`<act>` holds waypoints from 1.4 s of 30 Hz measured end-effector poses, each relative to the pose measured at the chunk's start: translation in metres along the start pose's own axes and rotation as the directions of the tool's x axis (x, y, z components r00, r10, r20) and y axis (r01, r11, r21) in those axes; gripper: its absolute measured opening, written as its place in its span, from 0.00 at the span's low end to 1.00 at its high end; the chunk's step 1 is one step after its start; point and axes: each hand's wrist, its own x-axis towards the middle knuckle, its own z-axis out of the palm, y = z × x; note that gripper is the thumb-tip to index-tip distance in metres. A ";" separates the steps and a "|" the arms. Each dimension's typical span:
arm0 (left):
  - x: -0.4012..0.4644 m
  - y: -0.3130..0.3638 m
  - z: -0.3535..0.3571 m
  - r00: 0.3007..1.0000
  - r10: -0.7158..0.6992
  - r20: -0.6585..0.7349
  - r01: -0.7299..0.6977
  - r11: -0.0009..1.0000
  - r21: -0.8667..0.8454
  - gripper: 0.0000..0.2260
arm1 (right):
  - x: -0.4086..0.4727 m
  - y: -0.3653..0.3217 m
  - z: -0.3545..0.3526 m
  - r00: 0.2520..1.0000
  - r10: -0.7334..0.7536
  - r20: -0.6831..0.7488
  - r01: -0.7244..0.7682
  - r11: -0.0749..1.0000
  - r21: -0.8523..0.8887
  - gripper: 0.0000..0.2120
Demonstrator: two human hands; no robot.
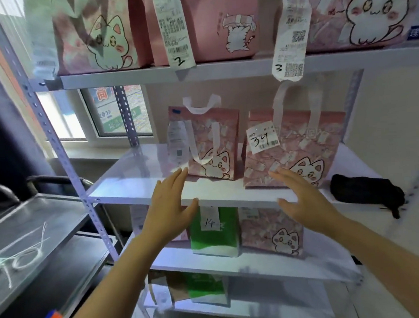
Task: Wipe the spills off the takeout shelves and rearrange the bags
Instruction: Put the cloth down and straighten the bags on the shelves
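Observation:
Two pink cat-print takeout bags stand on the middle white shelf (135,179). The smaller bag (214,143) is on the left, and the larger bag (300,149) with a "34" tag is on the right. My left hand (169,207) is stretched out with straight fingers just in front of the smaller bag's lower left corner. My right hand (299,199) is spread open in front of the larger bag's bottom. Neither hand holds anything. A black cloth (366,191) lies crumpled at the right end of the same shelf.
Three pink cat bags with long receipts fill the top shelf (221,68). On the shelf below stand a green bag (214,231) tagged "14" and another pink cat bag (272,231). A grey metal cart (33,230) with white ties stands to the left.

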 end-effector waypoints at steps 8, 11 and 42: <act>-0.008 -0.091 -0.011 0.995 0.001 0.099 0.001 1.000 -0.018 0.30 | 0.019 -0.034 0.068 0.994 0.086 0.064 -0.087 0.996 0.016 0.27; -0.015 -0.125 -0.011 0.990 0.012 0.139 -0.009 1.000 -0.022 0.29 | 0.021 -0.046 0.096 0.988 0.112 0.105 -0.116 0.993 0.027 0.28; -0.011 -0.222 0.131 0.834 -0.079 0.546 0.127 0.991 -0.051 0.35 | 0.021 0.026 0.220 0.801 0.550 0.238 -0.562 0.827 -0.017 0.33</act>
